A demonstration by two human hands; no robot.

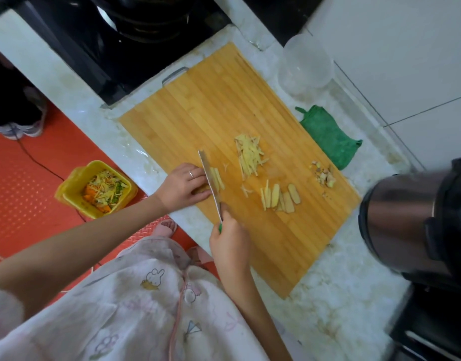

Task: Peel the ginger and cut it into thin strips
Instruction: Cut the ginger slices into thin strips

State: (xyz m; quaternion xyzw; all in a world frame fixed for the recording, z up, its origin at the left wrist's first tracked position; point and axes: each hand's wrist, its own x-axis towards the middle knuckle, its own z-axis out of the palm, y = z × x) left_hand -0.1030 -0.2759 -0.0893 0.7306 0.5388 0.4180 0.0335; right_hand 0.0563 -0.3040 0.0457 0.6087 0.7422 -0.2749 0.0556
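On the board (198, 105), our left hand (183, 186) curls close-set fingers over the ginger (201, 190) against the knife (210, 182), our right hand (229, 246) gripping its handle, strips (250, 157) nearby.

Pale pink-white garment (135, 303) with cartoon rabbit prints, bare forearms, thin ring (191, 174) on the left hand (181, 187).

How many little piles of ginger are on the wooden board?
4: fresh strips against the knife, a heap of thin strips mid-board, uncut slices nearer the person, peel scraps near the edge of the cutting board. More may hide under the left hand.
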